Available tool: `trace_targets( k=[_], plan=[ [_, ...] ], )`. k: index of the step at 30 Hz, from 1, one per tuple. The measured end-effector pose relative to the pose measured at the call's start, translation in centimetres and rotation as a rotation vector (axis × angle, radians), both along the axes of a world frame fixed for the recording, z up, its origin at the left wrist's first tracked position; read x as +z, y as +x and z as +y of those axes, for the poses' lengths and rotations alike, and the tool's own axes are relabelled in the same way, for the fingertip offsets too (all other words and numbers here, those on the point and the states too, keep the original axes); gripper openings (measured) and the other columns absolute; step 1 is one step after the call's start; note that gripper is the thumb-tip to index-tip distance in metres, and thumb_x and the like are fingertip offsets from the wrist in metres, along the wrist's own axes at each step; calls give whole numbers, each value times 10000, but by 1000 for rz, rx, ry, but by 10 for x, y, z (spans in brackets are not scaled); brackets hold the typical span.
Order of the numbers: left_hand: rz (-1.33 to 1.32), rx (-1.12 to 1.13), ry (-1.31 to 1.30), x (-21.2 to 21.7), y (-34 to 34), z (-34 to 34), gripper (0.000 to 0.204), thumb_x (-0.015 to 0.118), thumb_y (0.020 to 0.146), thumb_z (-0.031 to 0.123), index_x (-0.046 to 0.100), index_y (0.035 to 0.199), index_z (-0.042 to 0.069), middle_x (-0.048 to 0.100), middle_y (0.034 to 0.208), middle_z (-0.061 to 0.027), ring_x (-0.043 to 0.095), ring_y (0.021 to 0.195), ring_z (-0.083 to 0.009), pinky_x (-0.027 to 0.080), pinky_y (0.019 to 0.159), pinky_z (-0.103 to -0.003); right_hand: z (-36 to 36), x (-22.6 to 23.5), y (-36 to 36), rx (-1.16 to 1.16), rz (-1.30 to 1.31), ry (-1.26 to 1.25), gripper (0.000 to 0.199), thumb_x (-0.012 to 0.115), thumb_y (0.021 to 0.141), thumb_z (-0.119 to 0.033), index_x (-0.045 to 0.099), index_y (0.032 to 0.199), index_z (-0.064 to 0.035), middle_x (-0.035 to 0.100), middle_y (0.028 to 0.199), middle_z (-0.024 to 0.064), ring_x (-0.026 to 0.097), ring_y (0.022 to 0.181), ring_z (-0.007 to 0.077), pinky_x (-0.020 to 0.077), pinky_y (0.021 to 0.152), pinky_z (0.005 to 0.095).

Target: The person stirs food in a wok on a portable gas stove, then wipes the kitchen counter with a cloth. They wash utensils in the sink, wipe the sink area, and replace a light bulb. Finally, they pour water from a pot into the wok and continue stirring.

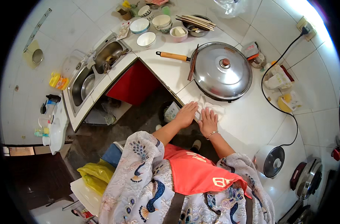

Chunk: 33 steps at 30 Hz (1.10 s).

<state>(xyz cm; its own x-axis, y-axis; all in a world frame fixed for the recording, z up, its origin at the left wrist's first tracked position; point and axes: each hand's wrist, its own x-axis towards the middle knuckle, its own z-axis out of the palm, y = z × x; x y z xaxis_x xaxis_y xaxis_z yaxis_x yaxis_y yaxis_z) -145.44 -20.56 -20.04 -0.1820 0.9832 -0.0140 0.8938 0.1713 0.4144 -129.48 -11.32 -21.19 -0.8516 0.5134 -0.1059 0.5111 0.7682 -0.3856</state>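
Observation:
A crumpled white cloth lies on the white tiled counter, close to its front edge. My right hand, a bracelet at its wrist, lies flat with stretched fingers against the cloth's near side. To its left, my left hand is at the counter edge, its fingers extended and their tips by the cloth. Neither hand is closed round anything. Just beyond the cloth stands a large pan with a domed steel lid and a wooden handle. A pair of brown chopsticks rests against the lid's left side.
Bowls and a steel basin topped with chopsticks stand at the back. A double sink is at the left. On the right, a black cord runs from a wall socket toward a white lidded pot.

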Motion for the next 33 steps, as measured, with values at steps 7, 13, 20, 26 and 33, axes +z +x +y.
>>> trace_targets(
  k=[7, 13, 20, 26, 33],
  plan=[
    [74, 150, -25, 0, -125, -17, 426, 431, 919, 180, 453, 1325, 52, 366, 1445, -105, 301, 1356, -249, 220, 1112, -406, -11, 11, -141, 49, -39, -76, 603, 457, 917, -323, 268, 1439, -88, 173, 1525, 99, 146, 1391, 347, 63, 1123, 504],
    [100, 79, -75, 6, -263, -4, 447, 421, 941, 163, 392, 1383, 97, 328, 1473, -66, 263, 1374, -232, 184, 1120, -420, -4, 7, -273, -66, -64, -62, 598, 463, 915, -306, 261, 1446, -118, 166, 1528, 91, 142, 1392, 329, 43, 1131, 476],
    [-184, -193, 131, -2, -375, 30, 400, 536, 814, 39, 540, 1214, 41, 507, 1310, -149, 444, 1236, -339, 356, 1031, -420, 5, 2, -341, -276, 59, 14, 535, 517, 876, -203, 372, 1382, -108, 300, 1470, 101, 247, 1349, 330, 160, 1107, 490],
    [-192, -147, 373, -17, -347, -7, 179, 578, 781, -2, 623, 952, 28, 612, 1071, -139, 532, 1035, -362, 428, 906, -434, -40, 4, -325, -287, 115, -18, 529, 554, 844, -142, 410, 1353, -113, 338, 1453, 87, 305, 1323, 326, 211, 1101, 462],
    [-309, 36, 142, 6, -361, 3, 133, 565, 813, 53, 628, 925, 20, 624, 960, -162, 562, 960, -349, 449, 833, -417, -41, -2, -316, -314, 482, 100, 309, 617, 739, -50, 611, 1045, -89, 582, 1134, 77, 515, 1070, 303, 415, 883, 408]
  ],
)
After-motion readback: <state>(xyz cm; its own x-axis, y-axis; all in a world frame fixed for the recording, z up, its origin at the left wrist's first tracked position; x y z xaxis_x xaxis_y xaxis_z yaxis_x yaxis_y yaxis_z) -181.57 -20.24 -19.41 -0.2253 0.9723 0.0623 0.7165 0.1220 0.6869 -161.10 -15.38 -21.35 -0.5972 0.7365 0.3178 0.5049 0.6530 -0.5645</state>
